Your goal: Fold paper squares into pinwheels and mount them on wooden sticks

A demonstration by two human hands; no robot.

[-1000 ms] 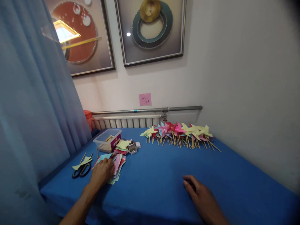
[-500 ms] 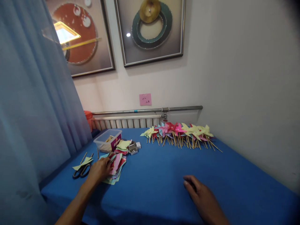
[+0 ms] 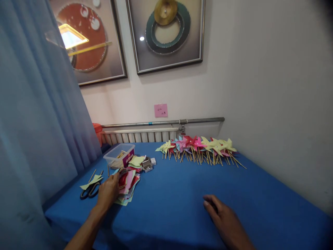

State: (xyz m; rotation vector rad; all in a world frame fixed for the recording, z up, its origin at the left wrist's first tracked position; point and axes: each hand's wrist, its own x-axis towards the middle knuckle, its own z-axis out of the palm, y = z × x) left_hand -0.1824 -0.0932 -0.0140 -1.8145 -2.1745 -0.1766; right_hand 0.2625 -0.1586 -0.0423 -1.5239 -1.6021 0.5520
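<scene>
At the left edge of a loose pile of coloured paper pieces (image 3: 128, 184), my left hand (image 3: 109, 189) has its fingers bent down and drawn together. Its fingertips are partly hidden, so what they pinch cannot be made out. Pink, red, green and pale blue sheets show in the pile. My right hand (image 3: 223, 215) rests on the blue cloth (image 3: 169, 208) to the right, fingers loosely curled, with a gap between thumb and index finger and nothing visible in it. Just left of my left hand lie black-handled scissors (image 3: 90, 191) with a pale yellow paper piece (image 3: 91, 182) over them.
Behind the pile stand a clear plastic box (image 3: 119, 154) with sticks, a stack of yellow paper (image 3: 136, 160) and a small open box (image 3: 147, 165). Several paper pinwheels (image 3: 192, 144) on sticks lie in a row at the back. A blue curtain (image 3: 39, 121) hangs left.
My left hand has shifted slightly left and up, uncovering more red paper on the pile. My right hand stays where it was.
</scene>
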